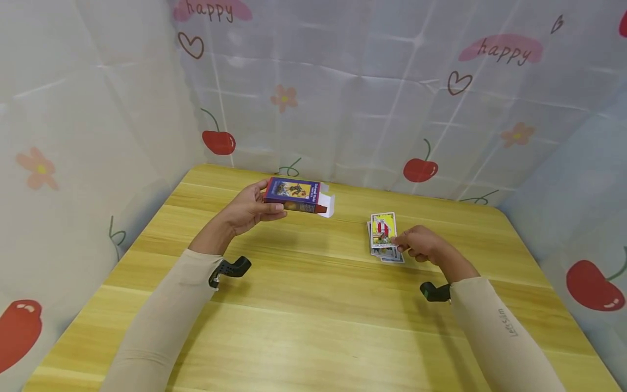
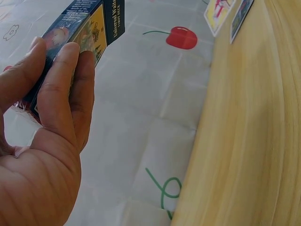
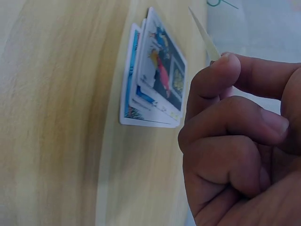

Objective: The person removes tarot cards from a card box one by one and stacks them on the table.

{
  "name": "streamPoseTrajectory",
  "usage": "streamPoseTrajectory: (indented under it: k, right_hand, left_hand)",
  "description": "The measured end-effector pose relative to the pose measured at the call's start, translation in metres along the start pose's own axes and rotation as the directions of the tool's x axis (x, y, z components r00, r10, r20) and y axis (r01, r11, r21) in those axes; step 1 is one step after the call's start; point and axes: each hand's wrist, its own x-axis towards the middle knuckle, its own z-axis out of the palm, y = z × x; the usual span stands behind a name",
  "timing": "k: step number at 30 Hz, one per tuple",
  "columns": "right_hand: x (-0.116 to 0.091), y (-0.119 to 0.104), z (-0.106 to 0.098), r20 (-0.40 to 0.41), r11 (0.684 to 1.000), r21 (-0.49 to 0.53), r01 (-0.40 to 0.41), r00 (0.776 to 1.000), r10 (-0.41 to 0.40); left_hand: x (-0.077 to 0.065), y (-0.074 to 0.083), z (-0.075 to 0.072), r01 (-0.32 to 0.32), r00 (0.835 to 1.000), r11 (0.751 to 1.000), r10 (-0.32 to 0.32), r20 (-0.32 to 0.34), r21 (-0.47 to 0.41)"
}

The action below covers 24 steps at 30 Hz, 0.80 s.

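Observation:
My left hand grips a dark blue tarot card box by its closed end, raised over the far left of the table. Its open end points right, with white flaps sticking out. In the left wrist view the box sits between thumb and fingers. My right hand pinches a yellow-and-red picture card at its edge between thumb and forefinger. From the right wrist the card appears nearly edge-on. Below it, a small uneven stack of cards lies face up on the table.
The wooden table runs back to a white curtain printed with cherries, hearts and flowers. Similar sheeting hangs at both sides. A black wrist camera is strapped at the left sleeve, another camera at the right.

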Motion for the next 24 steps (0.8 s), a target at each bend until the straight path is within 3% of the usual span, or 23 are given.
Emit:
streamPoseTrajectory:
  k: [14,24]
  right_hand:
    - [0.017,0.010,0.002,-0.014,0.986,-0.095,-0.134,0.991,0.133]
    - [0.023,0.011,0.006,-0.054,0.967,-0.199,-0.158,0.987,0.150]
  left_hand:
    - [0.002,-0.002,-0.001,0.000,1.000,1.000,0.000,0.003,-0.006]
    - [0.002,-0.003,-0.004,0.000,1.000,1.000,0.000,0.003,-0.011]
